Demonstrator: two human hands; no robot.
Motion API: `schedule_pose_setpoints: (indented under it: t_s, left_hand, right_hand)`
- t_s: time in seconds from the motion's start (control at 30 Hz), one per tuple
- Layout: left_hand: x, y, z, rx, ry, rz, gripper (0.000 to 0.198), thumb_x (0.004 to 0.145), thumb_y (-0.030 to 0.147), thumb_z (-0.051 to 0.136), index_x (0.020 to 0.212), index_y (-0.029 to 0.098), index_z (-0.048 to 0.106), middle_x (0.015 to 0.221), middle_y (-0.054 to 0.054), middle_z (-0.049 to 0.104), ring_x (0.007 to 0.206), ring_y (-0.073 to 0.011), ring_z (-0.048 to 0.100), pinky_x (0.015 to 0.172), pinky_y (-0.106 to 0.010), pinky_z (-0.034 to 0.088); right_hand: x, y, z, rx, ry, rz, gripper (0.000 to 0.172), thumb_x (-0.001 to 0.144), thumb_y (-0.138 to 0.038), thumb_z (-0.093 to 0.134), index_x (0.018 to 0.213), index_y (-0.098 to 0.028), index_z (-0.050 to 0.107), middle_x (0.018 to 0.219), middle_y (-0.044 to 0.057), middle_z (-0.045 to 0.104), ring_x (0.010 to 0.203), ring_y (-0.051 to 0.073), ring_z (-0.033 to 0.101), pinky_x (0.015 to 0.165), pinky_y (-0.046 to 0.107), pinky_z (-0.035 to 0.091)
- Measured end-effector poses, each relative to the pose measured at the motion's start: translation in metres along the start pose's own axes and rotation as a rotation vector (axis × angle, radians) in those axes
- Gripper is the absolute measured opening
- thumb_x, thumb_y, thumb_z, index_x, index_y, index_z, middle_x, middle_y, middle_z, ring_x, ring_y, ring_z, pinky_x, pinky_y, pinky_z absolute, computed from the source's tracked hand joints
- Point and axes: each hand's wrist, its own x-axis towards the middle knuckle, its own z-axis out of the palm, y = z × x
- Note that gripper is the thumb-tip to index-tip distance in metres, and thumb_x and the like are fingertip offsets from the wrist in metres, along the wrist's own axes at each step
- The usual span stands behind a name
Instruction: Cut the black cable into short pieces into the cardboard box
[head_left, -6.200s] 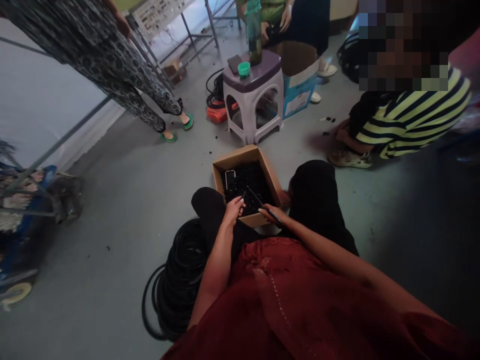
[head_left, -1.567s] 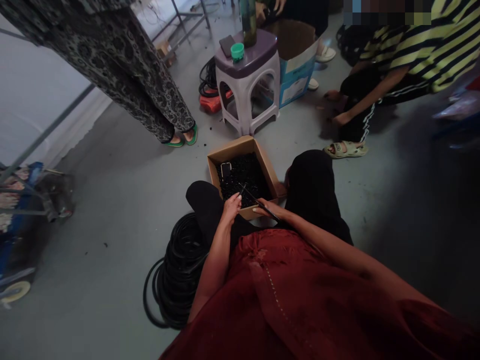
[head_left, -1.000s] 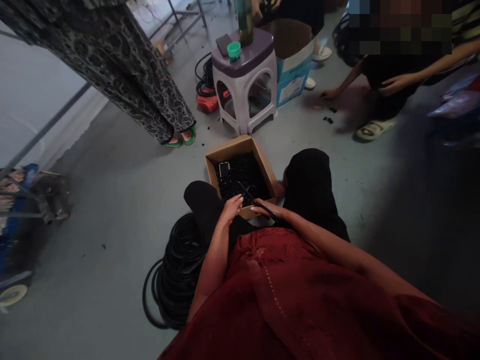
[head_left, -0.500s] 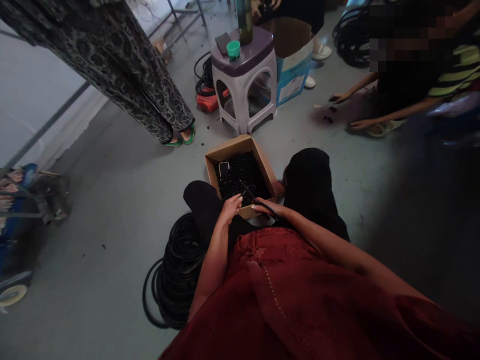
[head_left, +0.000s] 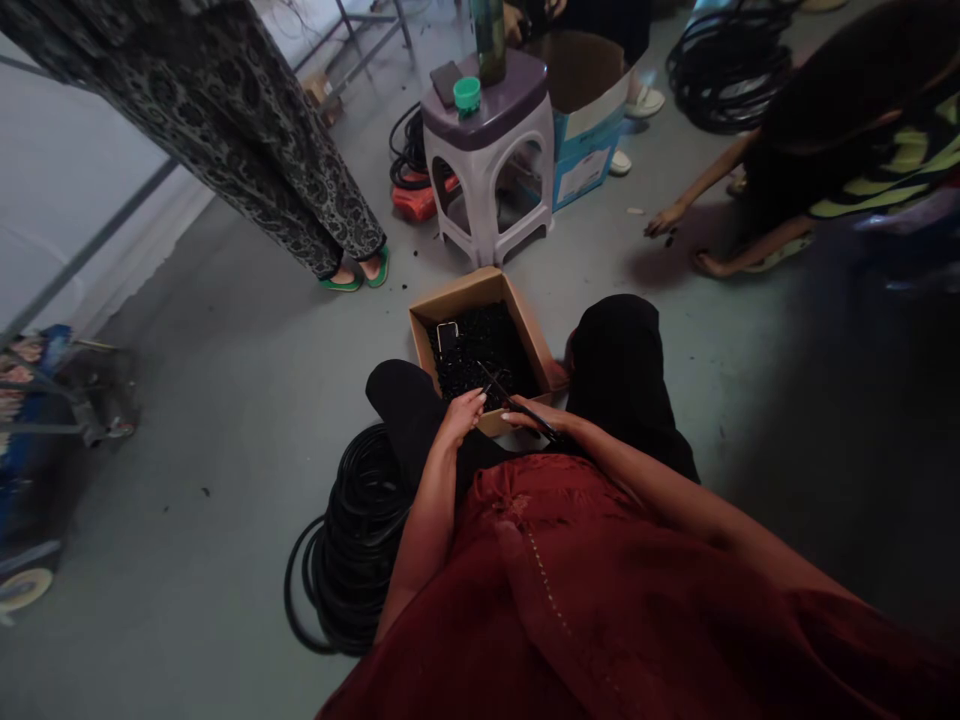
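Near the middle of the frame, between two dark-trousered knees, I have a cardboard box on the floor, part-filled with small black pieces. Among them, toward the box's left side, lies a phone. Both hands are over the near edge of this box. The left hand has its fingers closed on a thin dark piece; it is too small on my feed for me to name it. The right hand is wrapped round a slender dark tool that looks to me like scissors, its tip pointing up and left over the black pieces. I cannot tell whether the blades touch the thin piece.

Lower left of centre, beside the left knee, I see a coil of black hose. Toward the top centre stands a stool bearing a green cap and a bottle, with a blue carton just beside it. At upper right, a co-worker bends low, one hand near the floor; at upper left I see another person's patterned trousers.
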Motion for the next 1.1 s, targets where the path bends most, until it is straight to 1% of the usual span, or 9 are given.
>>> schedule_pose_setpoints:
  t_s: [0.13,0.23,0.37,0.47,0.6,0.77,0.87,1.1]
  left_hand:
    - [0.000,0.000,-0.001,0.013,-0.021,0.000,0.046,0.084,0.033,0.057,0.123,0.008,0.058,0.057,0.006,0.043,0.041,-0.0025,0.033,0.041,-0.018,0.020]
    - [0.001,-0.002,-0.001,0.027,-0.027,0.000,0.043,0.084,0.032,0.057,0.120,0.008,0.060,0.057,0.006,0.043,0.041,-0.0025,0.033,0.041,-0.018,0.020]
    - [0.003,-0.003,-0.001,0.040,-0.001,-0.002,0.044,0.085,0.030,0.055,0.123,0.007,0.057,0.055,0.007,0.042,0.040,-0.0025,0.032,0.041,-0.019,0.020]
    - [0.004,-0.003,-0.001,0.045,0.012,-0.007,0.045,0.087,0.028,0.052,0.126,0.007,0.054,0.056,0.007,0.042,0.040,-0.0025,0.032,0.042,-0.019,0.020]
    - [0.004,-0.004,0.000,0.056,0.028,-0.015,0.040,0.087,0.027,0.050,0.122,0.008,0.056,0.056,0.007,0.042,0.040,-0.0026,0.032,0.041,-0.019,0.021]
    - [0.004,-0.002,0.005,0.078,0.043,-0.024,0.026,0.087,0.027,0.049,0.104,0.011,0.060,0.056,0.007,0.041,0.039,-0.0026,0.032,0.042,-0.018,0.021]
    - [0.004,-0.001,0.007,0.094,0.042,-0.024,0.019,0.087,0.026,0.048,0.094,0.012,0.059,0.055,0.007,0.040,0.039,-0.0030,0.032,0.041,-0.019,0.020]
    - [0.006,-0.002,0.007,0.125,0.057,-0.033,0.017,0.088,0.025,0.046,0.091,0.013,0.057,0.056,0.007,0.040,0.041,-0.0035,0.032,0.042,-0.018,0.021]
  right_hand:
    - [0.001,0.001,0.001,-0.124,-0.012,0.014,0.051,0.086,-0.056,0.050,0.116,-0.015,0.052,0.106,0.007,0.063,0.092,0.019,0.058,0.075,0.026,0.047]
    - [0.004,0.004,0.003,-0.191,0.019,0.044,0.043,0.088,-0.049,0.051,0.115,-0.015,0.052,0.105,0.009,0.064,0.090,0.020,0.059,0.073,0.026,0.045]
    - [0.010,0.007,0.005,-0.313,0.092,0.120,0.033,0.087,-0.038,0.055,0.111,-0.015,0.053,0.102,0.012,0.065,0.088,0.023,0.060,0.072,0.028,0.040]
    - [0.013,0.009,0.008,-0.380,0.113,0.154,0.028,0.087,-0.033,0.054,0.109,-0.017,0.054,0.101,0.011,0.066,0.088,0.023,0.061,0.070,0.026,0.038]
    - [0.016,0.010,0.011,-0.430,0.121,0.175,0.026,0.087,-0.032,0.052,0.109,-0.018,0.053,0.101,0.011,0.067,0.088,0.022,0.061,0.067,0.024,0.036]
    - [0.015,0.011,0.015,-0.470,0.135,0.200,0.024,0.088,-0.031,0.048,0.108,-0.018,0.053,0.096,0.010,0.068,0.085,0.022,0.062,0.064,0.023,0.033]
    - [0.015,0.010,0.016,-0.486,0.142,0.208,0.023,0.088,-0.031,0.046,0.106,-0.018,0.053,0.095,0.009,0.068,0.085,0.021,0.062,0.063,0.023,0.033]
    - [0.017,0.011,0.017,-0.519,0.148,0.237,0.024,0.088,-0.035,0.047,0.102,-0.019,0.055,0.094,0.010,0.069,0.086,0.022,0.063,0.063,0.023,0.033]
